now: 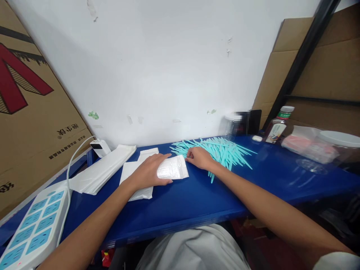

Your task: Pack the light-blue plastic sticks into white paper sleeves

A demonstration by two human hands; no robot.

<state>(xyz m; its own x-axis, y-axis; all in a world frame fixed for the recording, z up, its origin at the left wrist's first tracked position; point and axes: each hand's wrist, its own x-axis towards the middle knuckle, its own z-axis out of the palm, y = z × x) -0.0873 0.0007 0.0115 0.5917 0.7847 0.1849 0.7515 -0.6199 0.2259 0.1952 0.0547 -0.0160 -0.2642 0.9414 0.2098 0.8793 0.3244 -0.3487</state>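
My left hand (150, 170) is wrapped round a white bubble mailer (172, 167), thumb and fingers along its two long edges. Close to the mailer's right end is my right hand (199, 157), its fingers curled together beside the flap corner; what they pinch, if anything, is hidden. More white mailers (142, 193) lie flat under and behind my left hand. Behind the right hand spreads a heap of turquoise plastic sticks (222, 148), tapered and pointing several ways.
A stack of long white bags (105, 170) lies at the left, near a white charger (100, 147) and a power strip (36, 221) with a cable. A bottle (279, 125), a clear lidded jar (341, 144) and a pink-filled bag (309, 145) stand at the right of the blue table (180, 208).
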